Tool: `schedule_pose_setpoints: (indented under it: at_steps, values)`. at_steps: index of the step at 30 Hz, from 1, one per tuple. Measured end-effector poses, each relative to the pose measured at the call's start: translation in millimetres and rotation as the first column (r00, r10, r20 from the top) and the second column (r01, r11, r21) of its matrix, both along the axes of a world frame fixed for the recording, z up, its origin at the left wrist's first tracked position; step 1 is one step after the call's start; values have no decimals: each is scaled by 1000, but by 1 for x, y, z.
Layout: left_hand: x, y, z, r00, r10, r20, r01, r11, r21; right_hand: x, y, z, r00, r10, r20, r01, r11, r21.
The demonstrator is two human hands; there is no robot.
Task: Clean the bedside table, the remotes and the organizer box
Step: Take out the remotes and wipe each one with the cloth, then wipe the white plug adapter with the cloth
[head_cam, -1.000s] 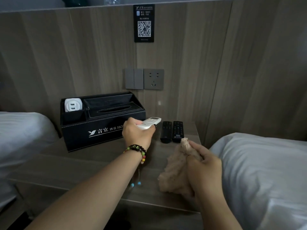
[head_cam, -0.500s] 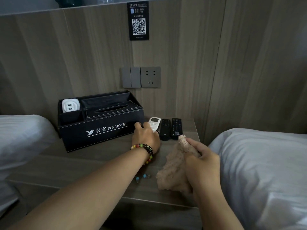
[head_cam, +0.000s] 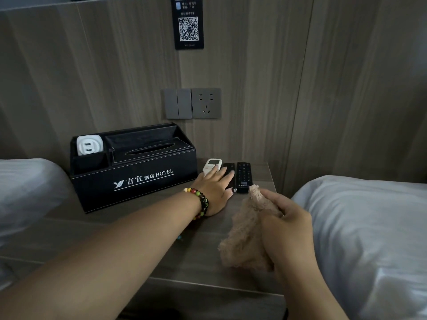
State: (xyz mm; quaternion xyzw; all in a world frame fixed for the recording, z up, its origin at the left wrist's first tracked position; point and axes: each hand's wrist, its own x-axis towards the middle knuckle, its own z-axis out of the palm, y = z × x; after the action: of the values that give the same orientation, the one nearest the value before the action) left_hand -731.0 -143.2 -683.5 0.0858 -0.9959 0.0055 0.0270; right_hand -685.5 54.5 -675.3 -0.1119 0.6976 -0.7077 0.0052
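Note:
A white remote (head_cam: 213, 165) lies on the wooden bedside table (head_cam: 129, 236), right of the black organizer box (head_cam: 136, 179). Two black remotes sit beside it: one (head_cam: 228, 168) partly under my fingers, the other (head_cam: 243, 177) fully visible at the right. My left hand (head_cam: 216, 189) lies flat with straight fingers across the white remote and the nearer black one. My right hand (head_cam: 287, 227) grips a fuzzy tan cloth (head_cam: 245, 239) above the table's front right part.
A white USB charger (head_cam: 89, 144) stands in the organizer's left compartment. White beds flank the table, one on the left (head_cam: 25, 192) and one on the right (head_cam: 369, 239). Switches and a wall socket (head_cam: 193, 103) sit behind; a QR sign (head_cam: 188, 23) hangs above.
My left hand carried the white remote down, set it beside the black remotes, let go and now rests flat on them. My right hand kept the cloth almost still.

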Motion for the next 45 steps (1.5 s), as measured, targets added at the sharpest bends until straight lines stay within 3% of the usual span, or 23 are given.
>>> schedule_pose_setpoints:
  at_steps: [10,14,19,22,24,28,31,40,45]
  values:
    - [-1,8,10,1000,14,0,-14,997,78,-1,1,-1,1000,25,10,-25,999,34]
    - [24,8,28,979,4,-203,40,977,209,5,-4,-2,999,43,-20,-43,999,28]
    - [80,-31,59,904,44,-425,44,980,195,14,-22,-11,986,128,-104,-117,987,112]
    - [117,-73,77,792,126,-597,-40,987,154,23,-34,-16,981,137,-138,-121,985,120]
    - [136,-104,85,683,275,-677,-175,961,214,31,-39,-16,977,145,-158,-131,987,98]
    - [156,-157,87,502,648,-573,-511,757,408,41,-47,-15,960,168,-225,-144,982,118]
    - [156,-178,81,447,776,-445,-607,629,486,41,-52,-18,953,163,-257,-134,983,125]
    - [131,-196,94,459,827,-325,-725,560,402,38,-51,-19,929,182,-323,-142,979,144]
    - [129,-194,80,384,815,-433,-652,572,498,36,-53,-24,922,183,-340,-153,982,113]
